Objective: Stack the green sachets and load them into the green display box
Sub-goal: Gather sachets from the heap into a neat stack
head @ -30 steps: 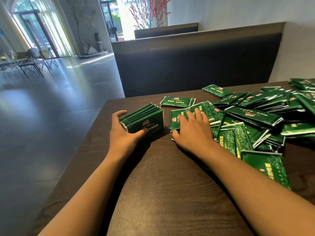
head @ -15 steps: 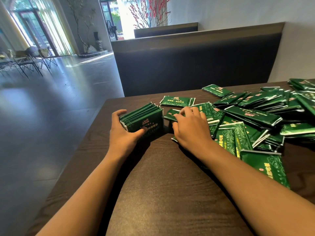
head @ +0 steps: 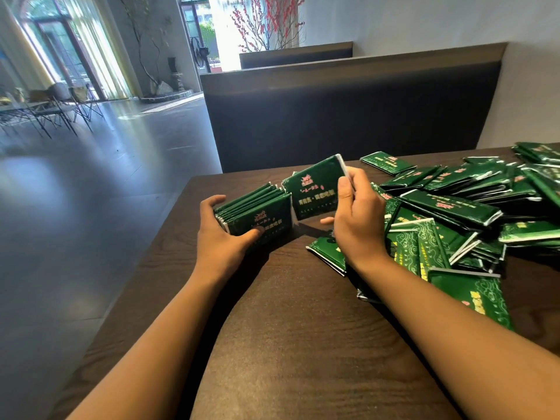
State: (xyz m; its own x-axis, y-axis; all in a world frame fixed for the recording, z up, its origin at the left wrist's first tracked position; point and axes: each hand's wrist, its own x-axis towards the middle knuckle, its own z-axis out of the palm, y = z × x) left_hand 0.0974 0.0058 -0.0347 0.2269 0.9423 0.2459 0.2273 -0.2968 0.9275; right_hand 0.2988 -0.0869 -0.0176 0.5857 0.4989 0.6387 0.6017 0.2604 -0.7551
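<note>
The left hand [head: 225, 237] clamps the stack [head: 254, 212]; the right hand [head: 356, 218] pinches a packet [head: 315, 189] at three o'clock. A careless nudge could topple the stack.

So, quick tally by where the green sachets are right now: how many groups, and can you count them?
Stack gripped by left hand: 1 stack, sachets too tightly packed to count
Sachet held up by right hand: 1
Loose pile on table: 1 pile, overlapping, uncountable
Total: 3 groups
</note>
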